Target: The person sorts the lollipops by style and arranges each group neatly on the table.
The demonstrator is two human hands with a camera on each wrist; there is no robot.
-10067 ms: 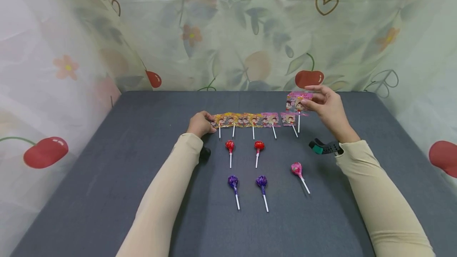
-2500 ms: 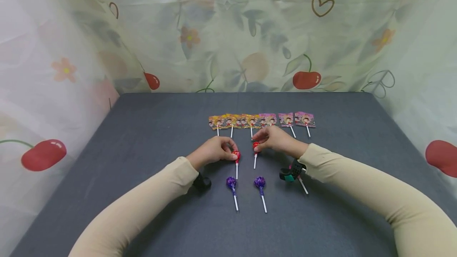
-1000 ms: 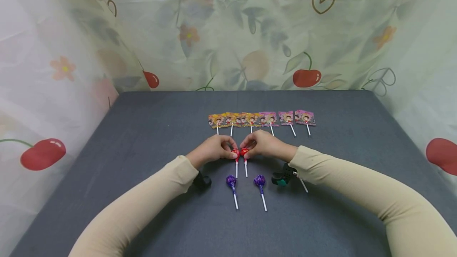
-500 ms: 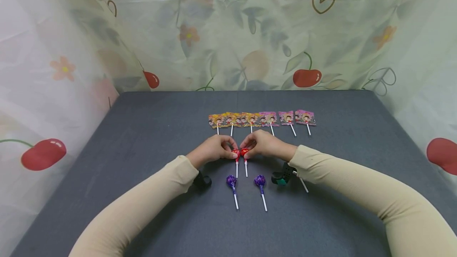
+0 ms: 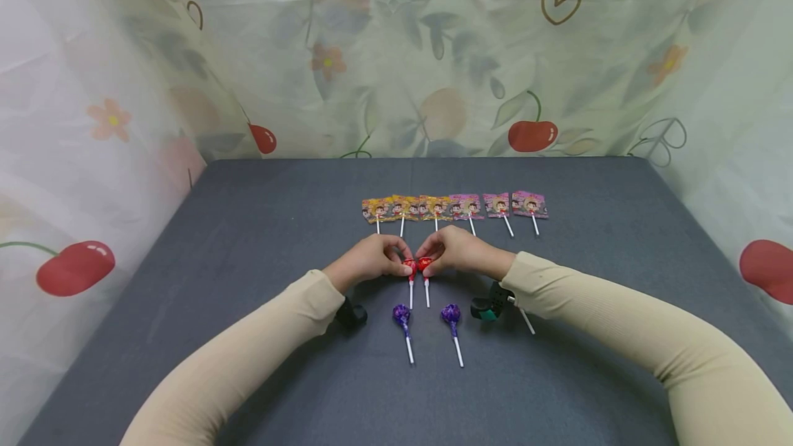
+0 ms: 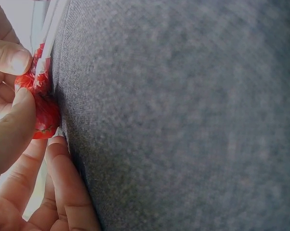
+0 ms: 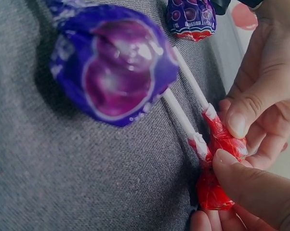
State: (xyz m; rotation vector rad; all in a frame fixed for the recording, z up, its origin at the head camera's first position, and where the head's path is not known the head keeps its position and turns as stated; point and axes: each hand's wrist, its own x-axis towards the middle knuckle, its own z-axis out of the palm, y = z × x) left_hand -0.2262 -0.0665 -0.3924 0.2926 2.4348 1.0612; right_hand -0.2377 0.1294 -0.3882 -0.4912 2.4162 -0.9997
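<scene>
On the dark table, my left hand (image 5: 372, 258) pinches the head of the left red lollipop (image 5: 411, 282) between thumb and fingers. Close beside it, my right hand (image 5: 461, 252) grips the right red lollipop (image 5: 426, 288) the same way. Both white sticks point toward me, nearly parallel. In the left wrist view the red wrapped heads (image 6: 46, 115) look side by side, partly covered by thumbs. Nearer to me lie two purple lollipops, a left one (image 5: 401, 315) and a right one (image 5: 451, 314); one looms large in the right wrist view.
Behind my hands runs a row of flat-packed lollipops, yellow ones (image 5: 405, 207) at left and pink ones (image 5: 529, 204) at right. A white lollipop stick (image 5: 526, 322) shows under my right wrist, its head hidden. A patterned curtain (image 5: 384, 54) encloses the table (image 5: 248, 212).
Earlier, my right hand set a pink packet at the row's right end. Both hands then took the red lollipops and brought them together. In the last second nothing visibly moved.
</scene>
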